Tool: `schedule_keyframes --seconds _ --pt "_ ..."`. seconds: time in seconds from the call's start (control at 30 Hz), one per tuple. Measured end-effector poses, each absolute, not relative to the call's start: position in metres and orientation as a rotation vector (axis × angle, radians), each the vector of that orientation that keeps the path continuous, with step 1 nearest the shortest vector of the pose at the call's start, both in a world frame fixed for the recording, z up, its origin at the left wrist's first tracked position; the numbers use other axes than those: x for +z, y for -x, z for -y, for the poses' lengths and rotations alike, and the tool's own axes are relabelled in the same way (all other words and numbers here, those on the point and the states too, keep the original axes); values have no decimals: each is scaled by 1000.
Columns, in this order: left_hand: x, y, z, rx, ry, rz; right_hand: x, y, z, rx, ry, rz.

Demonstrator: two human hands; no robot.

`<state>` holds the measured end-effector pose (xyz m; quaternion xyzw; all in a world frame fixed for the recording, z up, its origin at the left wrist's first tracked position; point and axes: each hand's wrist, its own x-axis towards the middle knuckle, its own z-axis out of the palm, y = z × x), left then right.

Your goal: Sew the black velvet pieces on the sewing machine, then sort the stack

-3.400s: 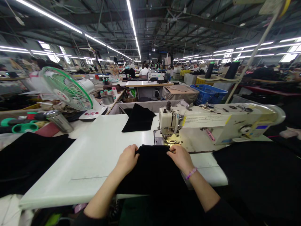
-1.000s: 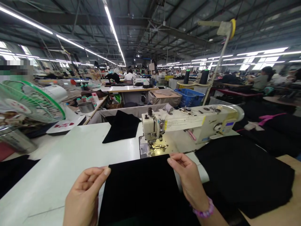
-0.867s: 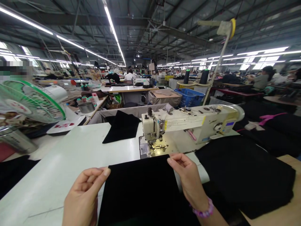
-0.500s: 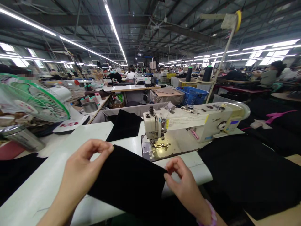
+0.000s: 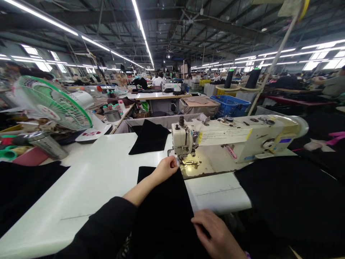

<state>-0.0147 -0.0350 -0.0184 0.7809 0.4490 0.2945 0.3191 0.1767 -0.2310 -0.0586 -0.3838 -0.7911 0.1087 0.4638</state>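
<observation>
A long cream metal sewing machine (image 5: 258, 133) is sitting on a smooth white table (image 5: 94, 187). A big flat black cloth (image 5: 167, 201) is lying in front of the machine's needle end. The left hand (image 5: 165, 171) is pinching the cloth near its top right corner, close by the machine's needle. The right hand (image 5: 215, 233) is holding the cloth's right edge between closed-up fingers, farther in front of the machine. 1 smaller black cloth piece (image 5: 151, 138) is lying left of the machine.
</observation>
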Motion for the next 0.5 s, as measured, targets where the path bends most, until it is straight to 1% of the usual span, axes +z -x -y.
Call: schedule_keyframes --seconds 0.1,0.23,0.5 --pt "-15 14 35 782 -2085 -1162 -49 -182 227 158 918 2045" --pt "-14 6 21 771 -1993 -1319 -44 -180 221 73 1026 2101" --pt "-13 -1 3 753 -1881 -1328 -48 -174 212 35 1013 2060"
